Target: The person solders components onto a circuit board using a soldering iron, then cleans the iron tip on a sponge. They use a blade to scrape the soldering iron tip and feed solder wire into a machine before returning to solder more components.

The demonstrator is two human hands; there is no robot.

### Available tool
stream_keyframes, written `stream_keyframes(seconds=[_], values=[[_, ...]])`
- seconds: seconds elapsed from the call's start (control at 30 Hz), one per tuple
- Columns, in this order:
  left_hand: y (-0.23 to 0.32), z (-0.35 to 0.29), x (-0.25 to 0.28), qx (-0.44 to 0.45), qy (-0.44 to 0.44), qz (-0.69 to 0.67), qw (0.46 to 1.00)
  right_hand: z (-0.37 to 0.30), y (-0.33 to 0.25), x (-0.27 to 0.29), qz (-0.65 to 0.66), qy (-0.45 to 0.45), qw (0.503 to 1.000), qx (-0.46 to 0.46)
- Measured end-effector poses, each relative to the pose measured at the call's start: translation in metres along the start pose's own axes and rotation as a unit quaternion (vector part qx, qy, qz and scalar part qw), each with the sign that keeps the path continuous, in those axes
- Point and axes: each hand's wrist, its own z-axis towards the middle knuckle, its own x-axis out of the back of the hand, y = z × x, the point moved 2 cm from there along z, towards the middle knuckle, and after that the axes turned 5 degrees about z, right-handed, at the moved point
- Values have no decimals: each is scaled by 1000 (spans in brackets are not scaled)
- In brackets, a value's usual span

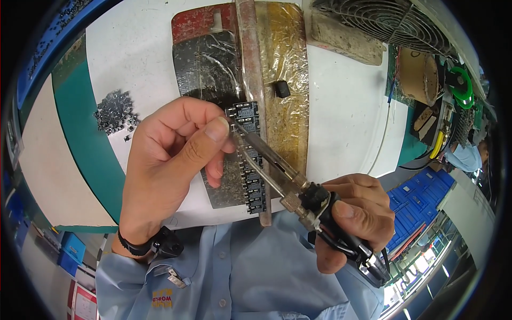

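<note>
My right hand (354, 216) grips the black handle of a soldering iron (277, 176) whose two long metal shafts slant up and left to a tip near a row of small black components (250, 154). These sit in a column along a clear taped strip (250, 64) on a foil-covered plate (205, 64). My left hand (173, 160) hovers over the plate, thumb and forefinger pinched together at the iron's tip; what they pinch is too small to tell. A black strap circles the left wrist.
A heap of small grey parts (114, 112) lies on the white table (341, 101) at the left. One loose black part (281, 88) rests on the yellowed tape. A fan grille (384, 21), a tape roll (421, 74) and a green ring (461, 88) stand at the back right.
</note>
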Motion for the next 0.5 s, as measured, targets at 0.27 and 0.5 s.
stream_keyframes(seconds=[0.27, 0.5], values=[[-2, 1, 0, -10, -4, -8, 1000, -4, 0, 3, 0, 80, 997, 10], [0, 0, 0, -7, -1, -5, 1000, -2, -2, -2, -31, 7, 999, 27]])
